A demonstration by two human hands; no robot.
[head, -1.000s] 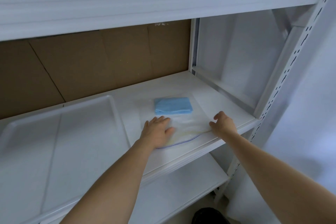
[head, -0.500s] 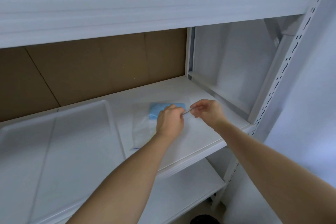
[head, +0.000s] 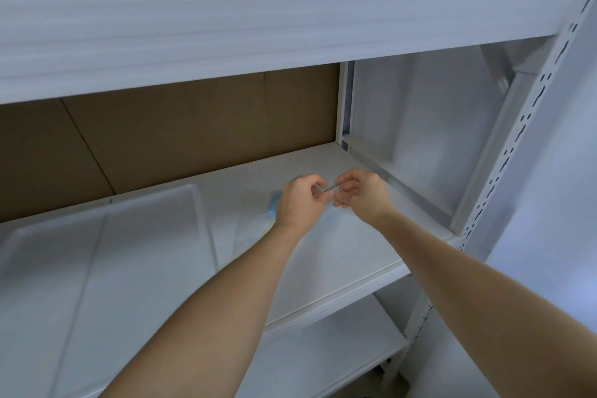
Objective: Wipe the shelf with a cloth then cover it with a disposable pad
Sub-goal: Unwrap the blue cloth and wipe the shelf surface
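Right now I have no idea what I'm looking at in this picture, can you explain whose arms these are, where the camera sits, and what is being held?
There is no machine here. A person wears a camera on the head, so you look forward and down along their two bare arms. They stand at a white shelf with brown cardboard behind it. The left hand and right hand both pinch the top edge of a clear bag, holding it up off the shelf. A bit of blue cloth shows past the left hand. A white tray lies on the shelf to the left.
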